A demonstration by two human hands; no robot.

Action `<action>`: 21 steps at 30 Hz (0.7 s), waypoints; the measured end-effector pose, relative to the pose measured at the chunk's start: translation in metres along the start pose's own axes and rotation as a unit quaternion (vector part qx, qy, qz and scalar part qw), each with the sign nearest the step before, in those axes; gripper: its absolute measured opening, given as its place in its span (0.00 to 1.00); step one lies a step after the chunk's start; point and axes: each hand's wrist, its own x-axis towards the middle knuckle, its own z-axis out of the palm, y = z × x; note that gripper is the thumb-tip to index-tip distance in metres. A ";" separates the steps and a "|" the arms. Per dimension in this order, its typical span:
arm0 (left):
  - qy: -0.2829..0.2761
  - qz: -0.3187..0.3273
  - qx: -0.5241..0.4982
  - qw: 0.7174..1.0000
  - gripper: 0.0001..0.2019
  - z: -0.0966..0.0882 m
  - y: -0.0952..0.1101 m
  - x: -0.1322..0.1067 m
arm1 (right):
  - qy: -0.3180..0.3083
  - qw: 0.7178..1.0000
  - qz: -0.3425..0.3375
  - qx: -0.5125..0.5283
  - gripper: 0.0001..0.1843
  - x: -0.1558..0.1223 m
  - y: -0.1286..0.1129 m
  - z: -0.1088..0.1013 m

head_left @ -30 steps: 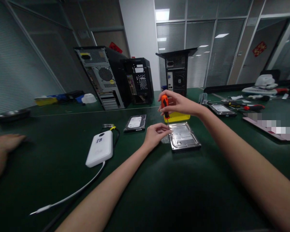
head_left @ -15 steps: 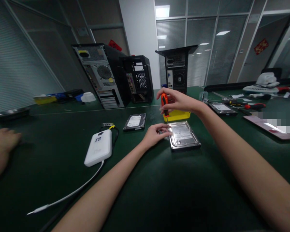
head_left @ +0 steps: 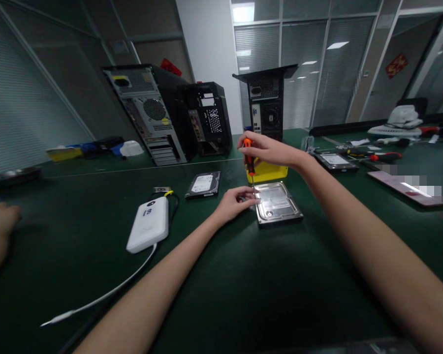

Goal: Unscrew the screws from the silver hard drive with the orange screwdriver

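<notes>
A silver hard drive [head_left: 278, 202] lies flat on the green table in front of me. My right hand [head_left: 265, 147] is closed round the orange and black handle of a screwdriver [head_left: 248, 160], held upright with its shaft pointing down at the drive's far left corner. My left hand [head_left: 235, 204] grips that same left edge, fingers bent and thumb against the drive, close beside the shaft. The screwdriver's very tip and any screw under it are too small to make out. Behind the drive sits a yellow tray [head_left: 276, 173], partly covered by my right hand.
Another hard drive [head_left: 204, 184] lies left of my hands, and a white power bank [head_left: 149, 224] with a cable is nearer. Computer cases [head_left: 153, 110] stand at the back. Rightward are a third drive [head_left: 334, 161], pliers [head_left: 386, 156] and a pink phone [head_left: 402, 188]. Another person's hand [head_left: 0, 226] rests far left.
The whole view has shifted slightly, so things appear a little further left. The fingers of my right hand have changed position on the screwdriver handle. The drive and my left hand stay together.
</notes>
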 end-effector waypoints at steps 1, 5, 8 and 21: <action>-0.003 -0.002 -0.004 1.000 0.20 0.000 0.000 0.000 | 0.003 1.000 -0.005 -0.003 0.09 0.000 0.000 -0.001; -0.018 -0.009 -0.022 1.000 0.20 0.000 -0.001 0.001 | 0.026 0.999 -0.023 -0.019 0.08 0.001 0.002 -0.005; -0.045 -0.014 -0.029 0.998 0.20 -0.001 0.002 0.001 | 0.027 0.999 -0.018 -0.018 0.09 0.001 0.004 -0.008; -0.122 -0.017 0.009 0.992 0.32 -0.010 0.007 -0.003 | -0.001 0.996 0.014 -0.092 0.17 -0.004 -0.012 -0.008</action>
